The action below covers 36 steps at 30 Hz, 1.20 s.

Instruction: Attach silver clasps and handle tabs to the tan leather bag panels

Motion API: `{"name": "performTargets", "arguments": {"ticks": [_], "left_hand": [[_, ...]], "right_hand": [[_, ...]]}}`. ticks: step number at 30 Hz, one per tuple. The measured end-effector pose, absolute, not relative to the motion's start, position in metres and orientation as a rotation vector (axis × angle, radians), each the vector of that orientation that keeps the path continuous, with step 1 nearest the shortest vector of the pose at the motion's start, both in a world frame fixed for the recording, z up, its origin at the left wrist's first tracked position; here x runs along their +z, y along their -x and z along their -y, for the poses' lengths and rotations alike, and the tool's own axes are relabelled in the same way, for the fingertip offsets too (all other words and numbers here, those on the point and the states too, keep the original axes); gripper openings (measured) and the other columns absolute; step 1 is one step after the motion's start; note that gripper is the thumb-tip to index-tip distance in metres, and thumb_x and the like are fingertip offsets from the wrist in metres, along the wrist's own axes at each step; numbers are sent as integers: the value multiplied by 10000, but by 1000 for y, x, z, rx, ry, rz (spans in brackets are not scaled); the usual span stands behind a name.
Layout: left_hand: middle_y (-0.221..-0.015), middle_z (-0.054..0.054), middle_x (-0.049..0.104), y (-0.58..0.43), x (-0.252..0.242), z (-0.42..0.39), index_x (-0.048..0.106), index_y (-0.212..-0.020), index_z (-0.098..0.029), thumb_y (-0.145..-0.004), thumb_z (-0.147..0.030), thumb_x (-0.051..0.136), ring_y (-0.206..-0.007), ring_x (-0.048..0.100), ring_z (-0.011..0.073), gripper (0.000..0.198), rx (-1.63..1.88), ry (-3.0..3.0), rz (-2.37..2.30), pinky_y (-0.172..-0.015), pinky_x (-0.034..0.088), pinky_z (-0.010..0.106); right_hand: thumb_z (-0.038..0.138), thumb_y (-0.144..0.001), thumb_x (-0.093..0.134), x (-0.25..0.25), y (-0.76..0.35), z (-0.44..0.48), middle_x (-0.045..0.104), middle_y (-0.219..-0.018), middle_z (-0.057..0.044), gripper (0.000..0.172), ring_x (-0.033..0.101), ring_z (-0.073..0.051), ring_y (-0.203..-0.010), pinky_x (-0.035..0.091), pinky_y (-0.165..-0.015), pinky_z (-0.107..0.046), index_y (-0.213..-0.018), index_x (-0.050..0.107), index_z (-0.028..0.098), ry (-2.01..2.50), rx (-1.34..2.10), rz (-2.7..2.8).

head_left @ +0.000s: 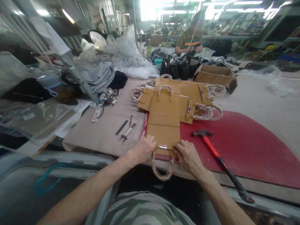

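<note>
A tan handbag panel [164,120] lies flat at the table's front, with a loop handle at each end. Its near handle [163,175], in clear wrap, hangs past the table edge, and a metal clasp plate [162,146] sits just above it. My left hand [146,148] has its fingers closed on the panel's near left corner. At the near right corner, my right hand [187,154] pinches the edge between thumb and fingers. Beyond lie several more tan bag pieces [199,93] with wrapped handles.
A claw hammer [217,156] rests to the right on a red sheet [253,147]. Calipers [127,132] and small metal tools lie left. Behind are black bags [174,67], a cardboard box [214,76] and plastic wrapping [126,53]. A person [191,40] sits across the table.
</note>
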<state>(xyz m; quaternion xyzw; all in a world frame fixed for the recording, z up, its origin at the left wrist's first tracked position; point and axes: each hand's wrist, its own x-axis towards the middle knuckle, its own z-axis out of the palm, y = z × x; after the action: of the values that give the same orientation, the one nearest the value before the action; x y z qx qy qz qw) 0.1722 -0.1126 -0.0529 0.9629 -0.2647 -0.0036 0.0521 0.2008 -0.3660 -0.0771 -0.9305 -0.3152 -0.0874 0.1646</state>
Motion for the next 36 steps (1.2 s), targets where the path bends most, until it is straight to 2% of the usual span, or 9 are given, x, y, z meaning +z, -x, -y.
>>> {"name": "performTargets", "arguments": {"ticks": [6,12,17,22,27,30,33,35,36], "left_hand": [[-999,155,587,-166,-42,115,612,-1003,-94,-890,-25,467,-914,549,283,196,-32,-3010,1028,-732,486,381],[-956,173,598,-172,-54,118,632,-991,-74,-915,-65,476,-887,563,283,173,-67,-3000,1054,-686,479,362],[-982,138,635,-171,-75,90,645,-972,-124,-935,-63,439,-932,568,262,219,103,-2783,1053,-810,514,377],[-1077,110,686,-170,-92,66,681,-986,-156,-959,-55,380,-1036,596,202,319,318,-2450,1092,-949,504,325],[-1093,117,697,-163,-101,71,701,-1019,-159,-977,-86,411,-1058,621,194,302,426,-2354,993,-962,525,340],[-1107,117,689,-158,-104,79,696,-1084,-159,-965,-74,417,-1090,617,196,315,461,-2346,870,-979,534,350],[-1109,112,683,-155,-103,83,696,-1080,-161,-939,-68,443,-1100,607,201,304,442,-2370,812,-991,536,354],[-1110,110,681,-154,-102,85,693,-1075,-160,-929,-71,451,-1091,603,203,296,444,-2399,790,-988,539,357],[-1112,110,679,-154,-102,87,690,-1071,-157,-927,-76,455,-1089,601,206,287,455,-2413,791,-989,541,362]], "right_hand": [[202,-991,436,-84,-194,366,602,-935,-96,219,494,-240,-855,402,-794,-368,-1001,654,183,2641,-275,889],[139,-954,412,-88,-191,366,636,-986,-114,328,508,-258,-885,427,-798,-380,-1127,685,194,2565,-279,886],[207,-988,410,-92,-200,372,681,-1024,-96,295,554,-238,-930,445,-833,-380,-991,706,215,2415,-204,866],[274,-981,470,-83,-212,379,707,-910,-49,276,585,-206,-863,432,-807,-363,-812,684,234,2285,-6,974],[295,-949,498,-77,-218,380,716,-930,-64,266,600,-215,-881,436,-836,-389,-794,706,235,2242,84,1018],[287,-920,519,-75,-215,381,723,-1019,-81,228,621,-235,-976,466,-894,-419,-851,732,242,2220,73,1011],[300,-893,572,-78,-207,384,692,-1206,-96,185,610,-274,-1119,478,-958,-471,-926,749,256,2243,29,1029],[315,-883,604,-87,-201,387,625,-1365,-103,257,557,-312,-1255,451,-1038,-525,-1099,736,272,2322,-69,1065],[310,-890,595,-93,-198,389,582,-1430,-111,375,515,-324,-1323,425,-1084,-548,-1253,682,275,2369,-128,1084]]}}
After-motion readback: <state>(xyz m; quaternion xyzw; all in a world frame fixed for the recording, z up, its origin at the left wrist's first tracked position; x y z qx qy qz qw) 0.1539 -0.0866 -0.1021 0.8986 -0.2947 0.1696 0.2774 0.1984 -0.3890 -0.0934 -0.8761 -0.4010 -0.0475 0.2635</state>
